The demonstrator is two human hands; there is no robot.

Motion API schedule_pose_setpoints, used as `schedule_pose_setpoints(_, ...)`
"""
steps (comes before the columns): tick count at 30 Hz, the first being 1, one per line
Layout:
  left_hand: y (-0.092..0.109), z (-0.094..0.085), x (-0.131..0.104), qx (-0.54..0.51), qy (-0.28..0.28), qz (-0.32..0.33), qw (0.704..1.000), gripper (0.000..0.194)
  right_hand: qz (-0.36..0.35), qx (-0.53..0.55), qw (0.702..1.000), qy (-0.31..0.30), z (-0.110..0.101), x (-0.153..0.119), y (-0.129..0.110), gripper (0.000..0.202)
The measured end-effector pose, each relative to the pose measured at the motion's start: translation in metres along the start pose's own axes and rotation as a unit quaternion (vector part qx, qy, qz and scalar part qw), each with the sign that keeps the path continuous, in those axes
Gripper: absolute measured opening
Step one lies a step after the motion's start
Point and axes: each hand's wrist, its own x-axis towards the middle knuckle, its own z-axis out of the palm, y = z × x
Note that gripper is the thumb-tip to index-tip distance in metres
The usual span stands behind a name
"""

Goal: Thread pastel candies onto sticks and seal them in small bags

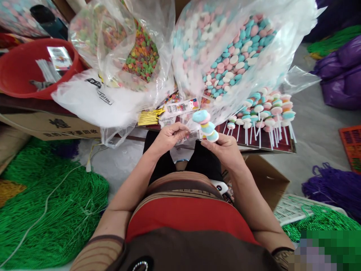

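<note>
Matt candies (pixel 209 129), glossy plastic bag (pixel 299 20)

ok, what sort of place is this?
Probably a small sweets workshop or packing room. Signs: a big plastic bag of loose sweets, a cluster of candy sticks beside it, and the person's right hand holding a stack of candies.

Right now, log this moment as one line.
right hand: holding candy stick; left hand: pinched, any held item unclear; other candy sticks: right of hands; pink-and-blue candy bag: beyond hands
</note>
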Motion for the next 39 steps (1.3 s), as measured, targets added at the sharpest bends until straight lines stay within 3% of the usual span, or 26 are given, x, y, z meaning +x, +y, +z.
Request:
schedule_pose_setpoints(3,0.001,-0.001,0.0,0.095,0.034,0.11,0.989,0.036,0.055,0.06,0.997,-0.014,0.003,0.002,0.001,0.04)
schedule_pose_setpoints(6,0.0,0.001,0.0,0.178,0.059,0.203,0.961,0.028,0.086,0.107,0.989,0.059,0.016,0.003,0.007,0.042)
schedule_pose_setpoints(8,-0.003,0.004,0.0,0.185,0.082,0.221,0.954,0.026,0.065,0.105,0.986,0.111,0.025,0.002,0.011,0.038)
schedule_pose_setpoints(12,-0.012,0.004,-0.001,0.087,0.112,0.195,0.971,0.022,0.018,0.056,0.994,0.094,0.024,-0.003,0.008,0.031)
schedule_pose_setpoints(15,-0.016,0.0,0.001,-0.041,0.113,0.149,0.982,0.021,-0.023,-0.033,0.998,0.056,0.002,-0.011,-0.006,0.028)
schedule_pose_setpoints(18,-0.016,-0.005,0.005,-0.162,0.125,0.108,0.973,0.027,-0.07,-0.134,0.987,0.052,-0.025,-0.024,-0.02,0.021)
schedule_pose_setpoints(22,-0.01,-0.011,0.009,-0.236,0.128,0.069,0.961,0.031,-0.059,-0.178,0.981,0.052,-0.047,-0.039,-0.029,0.02)
schedule_pose_setpoints(27,-0.007,-0.016,0.01,-0.253,0.095,0.061,0.961,0.029,-0.093,-0.235,0.967,0.034,-0.057,-0.043,-0.035,0.019)
schedule_pose_setpoints(33,-0.005,-0.016,0.01,-0.208,0.067,0.088,0.972,0.022,-0.178,-0.333,0.925,0.028,-0.068,-0.041,-0.045,0.014)
schedule_pose_setpoints(39,-0.002,-0.018,0.01,-0.133,0.032,0.104,0.985,0.018,-0.231,-0.338,0.907,0.095,-0.082,-0.04,-0.036,0.01)
